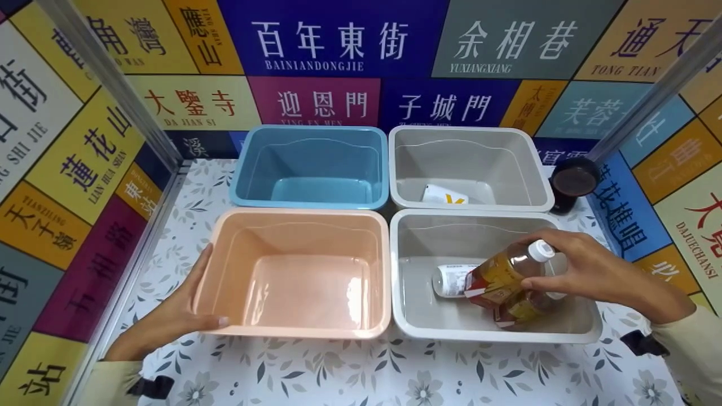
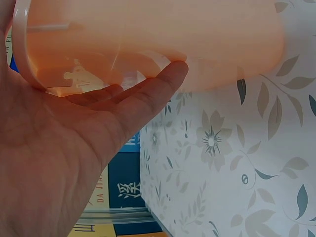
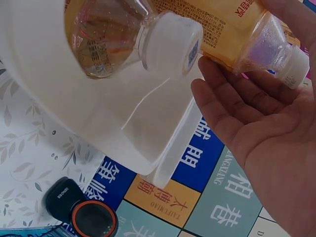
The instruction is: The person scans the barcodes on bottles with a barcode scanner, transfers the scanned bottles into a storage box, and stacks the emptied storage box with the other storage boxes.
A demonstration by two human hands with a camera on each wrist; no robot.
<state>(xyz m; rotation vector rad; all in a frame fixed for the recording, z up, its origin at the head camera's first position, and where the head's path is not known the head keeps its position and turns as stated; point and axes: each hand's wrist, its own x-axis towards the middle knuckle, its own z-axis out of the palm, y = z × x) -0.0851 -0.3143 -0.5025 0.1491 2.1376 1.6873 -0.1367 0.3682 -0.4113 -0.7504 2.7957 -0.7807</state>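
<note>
My right hand (image 1: 569, 265) grips a bottle of amber drink (image 1: 496, 276) with a white cap, tilted inside the front grey bin (image 1: 397, 270). Its thumb and fingers are around the upper part near the cap. A second similar bottle (image 3: 113, 39) lies just beneath it in the bin, partly hidden. Left of them a white bottle (image 1: 449, 281) lies on its side, its far end covered by the held bottle. My left hand (image 1: 169, 316) rests against the left side of the peach bin (image 1: 225, 270), fingers straight along the outer wall, thumb at the front rim.
Behind stand a blue bin (image 1: 240, 180) and another grey bin (image 1: 474, 132), the latter with a white item with a yellow mark (image 1: 445, 195) inside. A dark round-topped object (image 1: 574, 179) stands at the right. Printed panels (image 1: 338, 34) wall the back and sides.
</note>
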